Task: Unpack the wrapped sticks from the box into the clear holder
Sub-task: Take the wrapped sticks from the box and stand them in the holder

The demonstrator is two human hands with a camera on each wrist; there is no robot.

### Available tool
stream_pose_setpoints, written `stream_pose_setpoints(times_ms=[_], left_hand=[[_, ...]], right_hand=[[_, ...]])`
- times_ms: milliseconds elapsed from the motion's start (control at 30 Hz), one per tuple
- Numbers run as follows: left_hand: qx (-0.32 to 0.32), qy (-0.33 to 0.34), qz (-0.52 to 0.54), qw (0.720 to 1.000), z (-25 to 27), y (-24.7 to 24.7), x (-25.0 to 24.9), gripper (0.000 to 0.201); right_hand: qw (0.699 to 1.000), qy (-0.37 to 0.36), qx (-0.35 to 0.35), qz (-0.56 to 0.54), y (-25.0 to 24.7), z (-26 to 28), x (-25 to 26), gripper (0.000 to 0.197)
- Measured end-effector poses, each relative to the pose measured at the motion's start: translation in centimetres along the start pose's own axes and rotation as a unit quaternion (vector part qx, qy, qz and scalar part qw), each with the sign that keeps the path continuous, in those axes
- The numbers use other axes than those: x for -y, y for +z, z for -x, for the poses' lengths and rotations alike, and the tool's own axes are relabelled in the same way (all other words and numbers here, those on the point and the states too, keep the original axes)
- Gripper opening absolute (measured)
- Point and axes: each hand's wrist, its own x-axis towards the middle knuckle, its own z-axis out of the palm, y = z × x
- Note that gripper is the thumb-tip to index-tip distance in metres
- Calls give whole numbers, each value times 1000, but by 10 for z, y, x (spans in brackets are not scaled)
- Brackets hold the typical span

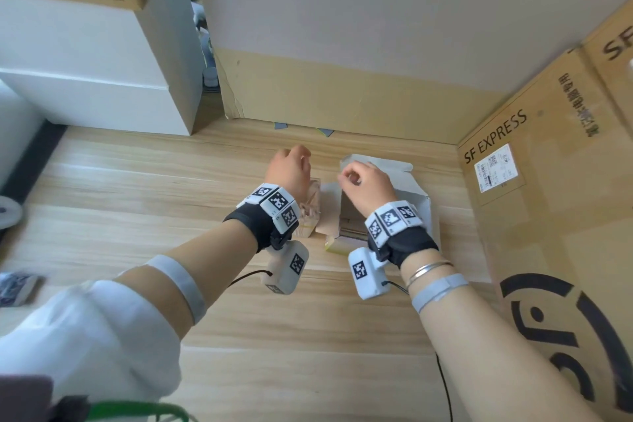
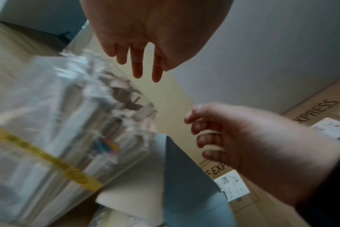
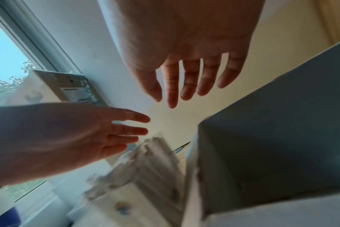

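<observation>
The clear holder stands on the wooden surface, partly hidden under my left wrist. In the left wrist view the holder is packed with upright wrapped sticks and has a yellow band across it. The open white box sits just to its right, flaps up; its inside is hidden. My left hand hovers above the holder with straight fingers and holds nothing. Over the box hangs my right hand, its fingers loose and empty.
A large SF Express carton walls off the right side. At the back left stands a white block, and a cardboard strip lines the wall behind. A small yellowish pack lies at the box's front. A window shows at left.
</observation>
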Motion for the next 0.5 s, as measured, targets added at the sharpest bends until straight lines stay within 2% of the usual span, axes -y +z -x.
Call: stream_pose_setpoints(times_ms=[100,233,367,500], left_hand=[[5,30,26,999,4,8,-22,34],[63,43,8,997,14,38,-44,35],[134,-8,-40,990,21,68,-49,52],[144,-56,-51,987,20,85,-46,71]], right_hand=[[998,51,37,11,-8,0,-25,22],[993,85,75,35,-11,5,-54,24],[990,107,92,31,-11,11,-78,23],[989,113,92,18,-8,12,-95,22]])
